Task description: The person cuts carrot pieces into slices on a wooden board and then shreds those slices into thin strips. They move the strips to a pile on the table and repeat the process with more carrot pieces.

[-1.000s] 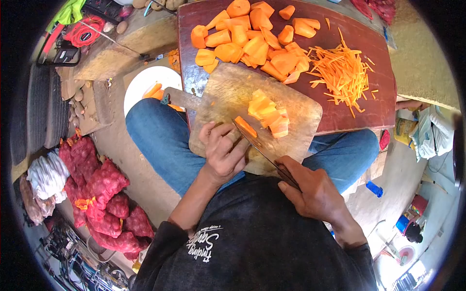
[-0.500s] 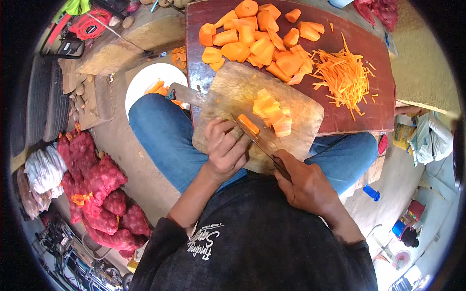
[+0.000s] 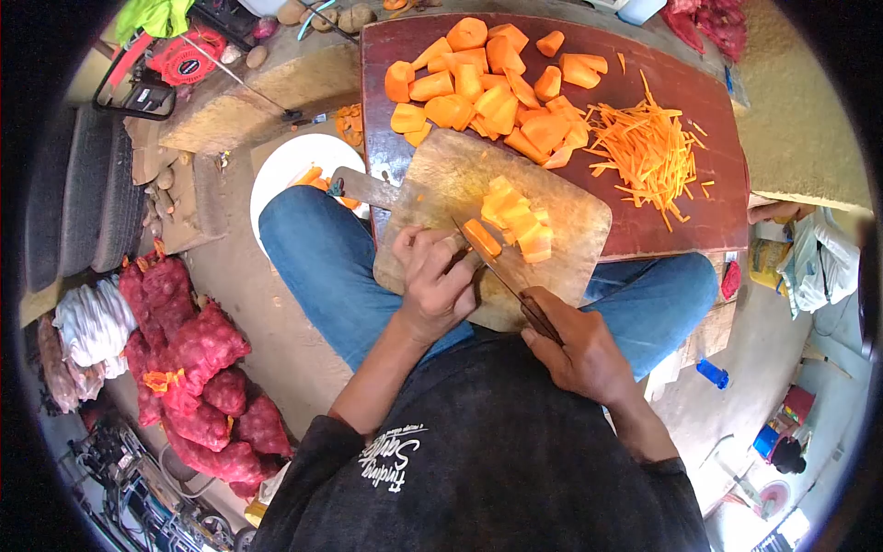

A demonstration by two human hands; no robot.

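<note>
My right hand [image 3: 579,348] grips the handle of a knife [image 3: 503,274], whose blade slants over a wooden cutting board [image 3: 418,198]. My left hand [image 3: 436,287] is closed, its fingers curled against the near side of the blade; anything under the fingertips is hidden. On the blade's far side lies a narrow orange carrot slice [image 3: 482,237]. Just beyond it, flat carrot slices [image 3: 517,217] overlap in a small pile on the board. The board's handle [image 3: 366,189] points left, and the board rests above my lap at the table edge.
Peeled carrot chunks [image 3: 497,103] and a heap of carrot shreds [image 3: 653,156] lie on the dark red table [image 3: 685,87]. A white basin [image 3: 276,175] with carrot pieces stands left of my knee. Red net sacks [image 3: 198,345] sit on the floor at left.
The view has shifted slightly, moving the scene a little to the right on the left side. Both hands, the knife and the carrot slices keep almost the same arrangement.
</note>
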